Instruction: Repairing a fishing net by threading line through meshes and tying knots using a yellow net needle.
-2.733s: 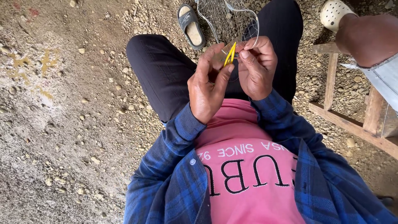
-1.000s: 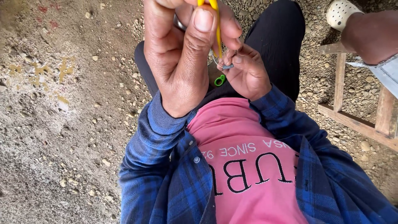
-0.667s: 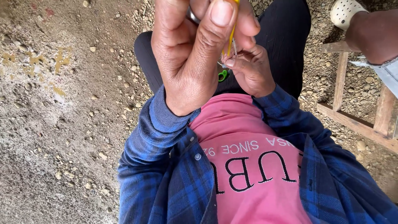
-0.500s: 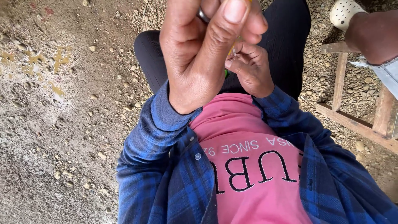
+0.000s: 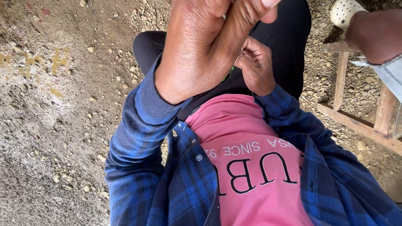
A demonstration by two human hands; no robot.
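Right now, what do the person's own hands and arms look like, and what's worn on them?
Both hands are bare, no gloves: left hand, right hand. Both arms wear long blue-and-black plaid shirt sleeves with plain cuffs reaching the wrists. No ring or watch shows.

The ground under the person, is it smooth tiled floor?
No, the ground is bare packed dirt strewn with small stones and gravel, with no tiles.

Outdoor work yard, gravelly dirt ground point(image 5: 63, 125), rough wooden frame point(image 5: 356, 121)

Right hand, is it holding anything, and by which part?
The right hand pinches something thin between its fingers, too small to identify; a green bit shows beside it. The left hand hides the rest.
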